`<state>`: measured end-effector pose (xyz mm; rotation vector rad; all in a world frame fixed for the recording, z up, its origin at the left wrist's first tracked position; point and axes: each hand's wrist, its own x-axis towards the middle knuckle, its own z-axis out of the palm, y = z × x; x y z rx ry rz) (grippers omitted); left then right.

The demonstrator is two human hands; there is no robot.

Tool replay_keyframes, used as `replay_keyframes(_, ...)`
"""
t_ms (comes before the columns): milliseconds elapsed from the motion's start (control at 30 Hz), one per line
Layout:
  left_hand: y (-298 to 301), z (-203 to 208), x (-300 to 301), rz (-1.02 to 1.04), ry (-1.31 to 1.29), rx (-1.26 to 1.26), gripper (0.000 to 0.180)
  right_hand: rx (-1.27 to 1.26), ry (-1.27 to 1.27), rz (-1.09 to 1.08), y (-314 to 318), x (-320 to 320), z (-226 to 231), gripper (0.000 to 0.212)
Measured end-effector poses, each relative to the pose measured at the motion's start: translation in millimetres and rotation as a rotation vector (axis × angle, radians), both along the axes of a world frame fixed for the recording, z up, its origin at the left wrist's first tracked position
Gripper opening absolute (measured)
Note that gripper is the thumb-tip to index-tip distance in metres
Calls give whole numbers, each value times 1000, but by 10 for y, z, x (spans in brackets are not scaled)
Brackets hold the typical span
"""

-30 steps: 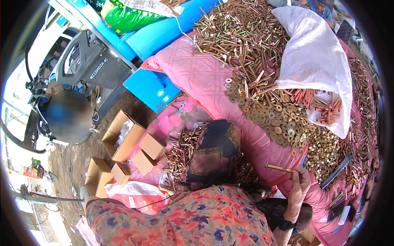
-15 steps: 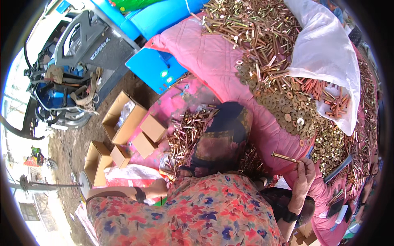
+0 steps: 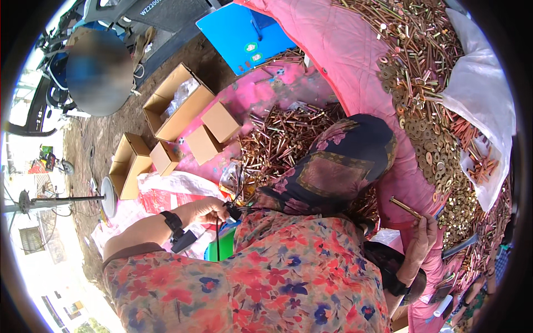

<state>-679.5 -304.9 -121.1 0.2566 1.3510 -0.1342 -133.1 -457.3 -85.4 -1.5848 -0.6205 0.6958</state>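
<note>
Bolt (image 3: 405, 207): long, brass-coloured, it sits pinched between the fingertips of our right hand (image 3: 422, 240), tilted with its upper end toward the left, just in front of the pink quilt (image 3: 355, 55). Our grip on it is narrow, thumb and fingers closed round its lower end. A black strap shows on that wrist.

Our left hand (image 3: 206, 211) is curled shut around a small black clip with a thin black cord (image 3: 217, 244) hanging straight down from it; we cannot tell more about what the clip is. A black watch (image 3: 173, 223) sits on that wrist.

Between our two hands, a person in a floral shirt (image 3: 277, 277) and dark patterned headscarf (image 3: 338, 166) fills the middle of the view, bent over a heap of bolts (image 3: 283, 139) on the pink cloth. Beyond the headscarf, the quilt carries a much larger spread of bolts and a band of washers (image 3: 427, 139), with a white sack (image 3: 483, 105) lying over its right side.

To the left, open cardboard boxes (image 3: 177, 108) stand on the ground, some on the pink cloth, others on bare earth. A blue panel (image 3: 244, 33) lies beyond them, beside the quilt's edge.
</note>
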Motion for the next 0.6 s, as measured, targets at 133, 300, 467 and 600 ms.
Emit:
replay_keyframes(133,-236,-309,-16,64,33,0,12,29,69,28,-28,-15,-48,16)
replay_keyframes(300,-341,-479,-134,200,88,32,12,-4,109,33,-8,-118,-93,15)
replay_keyframes(467,-342,-412,-289,71,230,39,10,-42,168,49,1,-164,-145,17)
replay_keyframes(600,-483,-564,-318,158,264,5,10,-52,131,97,53,-203,-190,18)
